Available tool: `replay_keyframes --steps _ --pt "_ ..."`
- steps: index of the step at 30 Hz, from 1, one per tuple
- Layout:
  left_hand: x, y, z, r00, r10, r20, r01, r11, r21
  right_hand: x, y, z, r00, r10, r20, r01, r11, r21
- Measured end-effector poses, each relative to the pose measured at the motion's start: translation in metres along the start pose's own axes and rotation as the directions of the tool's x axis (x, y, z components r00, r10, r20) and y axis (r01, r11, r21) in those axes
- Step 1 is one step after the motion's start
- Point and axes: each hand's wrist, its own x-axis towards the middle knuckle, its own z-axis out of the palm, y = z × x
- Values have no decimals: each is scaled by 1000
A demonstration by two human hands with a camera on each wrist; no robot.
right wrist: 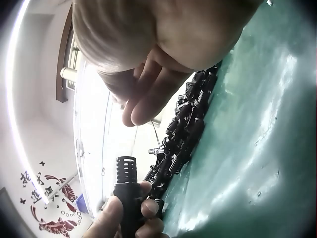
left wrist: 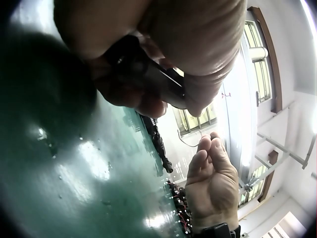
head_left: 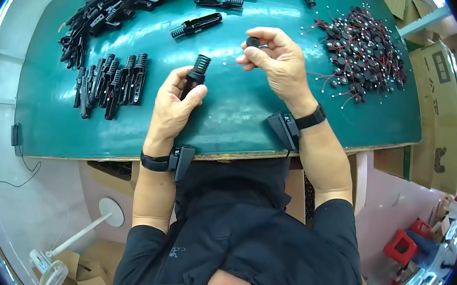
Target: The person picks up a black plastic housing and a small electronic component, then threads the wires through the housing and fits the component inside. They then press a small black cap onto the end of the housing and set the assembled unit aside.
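Observation:
My left hand (head_left: pixel 172 109) grips a black plastic housing (head_left: pixel 201 66) with a slotted, ribbed round end. That end points up and away from my body; in the right wrist view the slotted tip (right wrist: pixel 127 170) shows above the fingers. Farther right and slightly higher, my right hand (head_left: pixel 283 70) pinches a small round black disc (head_left: pixel 253 41) between thumb and forefinger. A thin wire (head_left: pixel 231 64) with a pale tip trails out below its fingers. The two hands are apart. In the left wrist view, the fingers cover much of the housing (left wrist: pixel 148 74).
A heap of black housings (head_left: pixel 109 5) lies at the table's back left, with one loose housing (head_left: pixel 196 25) nearer the middle. Several more stand grouped at left (head_left: pixel 113 83). Black discs with red wires (head_left: pixel 365 57) are piled at right, beside a cardboard box (head_left: pixel 437 114).

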Motion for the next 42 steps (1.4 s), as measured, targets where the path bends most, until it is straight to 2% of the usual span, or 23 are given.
replay_keyframes --steps 2,4,9,10,12,17,21,24,26,29,32,42 --pt "1 0 1 1000 -8 25 8 1000 21 -1 -5 -1 1000 2 -16 -2 1000 -30" --pt "1 -2 2 997 62 56 -64 997 35 -1 -8 -2 998 -9 -55 4 995 -103" --pt "0 -4 -1 989 129 71 -137 985 108 -1 -6 -6 997 -62 -50 58 995 -77" --pt "-1 -4 -1 989 125 73 -133 985 109 -1 -6 -6 997 -57 -47 56 998 -21" --pt "-1 0 -3 980 164 111 -186 956 226 -1 -6 -2 998 -50 -39 54 994 96" --pt "-2 9 -1 954 232 188 -291 861 416 -5 -11 8 997 -45 -61 50 994 96" --pt "-2 4 2 958 257 127 -285 901 327 -8 -11 9 996 -76 -51 75 997 -14" --pt "-2 3 2 960 259 110 -281 901 330 -8 -11 9 991 -131 -38 124 981 -148" --pt "-2 4 1 960 260 101 -278 901 334 -9 -10 12 989 -139 -44 131 980 -152" --pt "-1 3 -1 937 327 124 -349 859 374 -10 -10 13 987 -153 -53 142 977 -162" --pt "0 2 -2 937 326 127 -350 866 358 -14 -14 11 992 -127 15 126 948 -292" --pt "-1 3 0 945 318 74 -323 885 335 -14 -19 11 977 -211 -10 188 892 -412"
